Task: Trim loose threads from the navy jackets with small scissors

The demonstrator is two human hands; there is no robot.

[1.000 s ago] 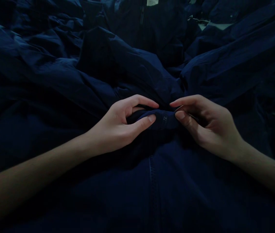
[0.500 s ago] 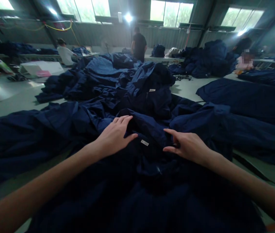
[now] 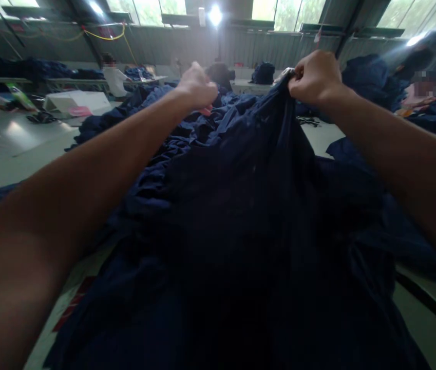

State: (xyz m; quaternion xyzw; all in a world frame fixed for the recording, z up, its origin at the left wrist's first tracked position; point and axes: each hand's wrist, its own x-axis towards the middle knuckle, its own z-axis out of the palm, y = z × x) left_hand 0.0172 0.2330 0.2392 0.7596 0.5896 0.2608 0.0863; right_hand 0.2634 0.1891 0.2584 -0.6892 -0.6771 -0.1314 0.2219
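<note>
A dark navy garment (image 3: 241, 216) hangs in front of me, lifted high off the pile. My right hand (image 3: 315, 77) is a closed fist gripping its top edge. My left hand (image 3: 197, 87) is raised at the same height to the left, fingers closed, blurred by motion; it seems to pinch the garment's other top corner, though the grip itself is hard to see. Both my forearms stretch up and forward. The cloth drapes down from my hands and covers the middle of the view.
Heaps of the same navy garments (image 3: 156, 118) lie on the grey floor (image 3: 17, 154) ahead and to the right. A seated person in white (image 3: 115, 79) is at the back left, another person (image 3: 421, 87) at the far right. Flat white boxes (image 3: 75, 103) lie on the left.
Both hands rose from the pile to well above it, closing on the garment and pulling it up. The view tilted upward from the cloth to the hall.
</note>
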